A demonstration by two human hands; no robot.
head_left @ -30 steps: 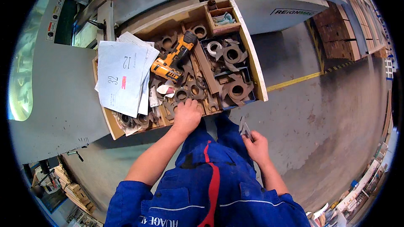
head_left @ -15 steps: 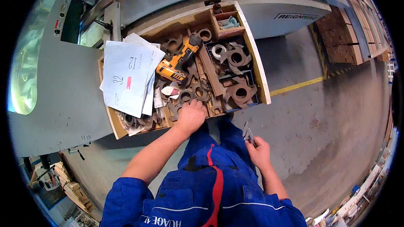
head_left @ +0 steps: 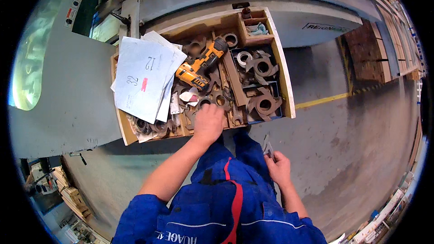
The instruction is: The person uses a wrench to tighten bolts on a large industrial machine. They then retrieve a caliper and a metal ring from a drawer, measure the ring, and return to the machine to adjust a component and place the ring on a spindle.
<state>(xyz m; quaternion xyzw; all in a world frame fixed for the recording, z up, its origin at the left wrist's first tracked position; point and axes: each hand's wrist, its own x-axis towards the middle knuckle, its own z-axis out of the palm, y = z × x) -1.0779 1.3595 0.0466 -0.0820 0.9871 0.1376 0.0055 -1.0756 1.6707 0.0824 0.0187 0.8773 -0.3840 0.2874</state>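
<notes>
My left hand (head_left: 209, 124) reaches into an open wooden drawer (head_left: 286, 77), at its front edge. Its fingers curl down among dark, ring-shaped metal cutter heads (head_left: 205, 103); the fingertips and whatever they grip are hidden. Low at my right side, outside the drawer, my right hand (head_left: 279, 168) is closed around a metal caliper (head_left: 267, 146), its jaws pointing up. A yellow-and-black cordless drill (head_left: 194, 75) lies on the cutters. Beside my left hand, to its right, is an open-ended wrench (head_left: 237, 115).
White paper sheets (head_left: 142, 81) cover the drawer's left part. Blue trays on the right hold larger cutter heads (head_left: 265, 104). A blue cloth (head_left: 257, 30) sits in a small back compartment. Grey machine housing (head_left: 58, 86) stands left; stacked wood (head_left: 364, 56) lies far right.
The view has shifted a little, so the drawer appears farther right. My left hand stays at the drawer's front, its fingers slightly more bent. My right hand still holds the caliper.
</notes>
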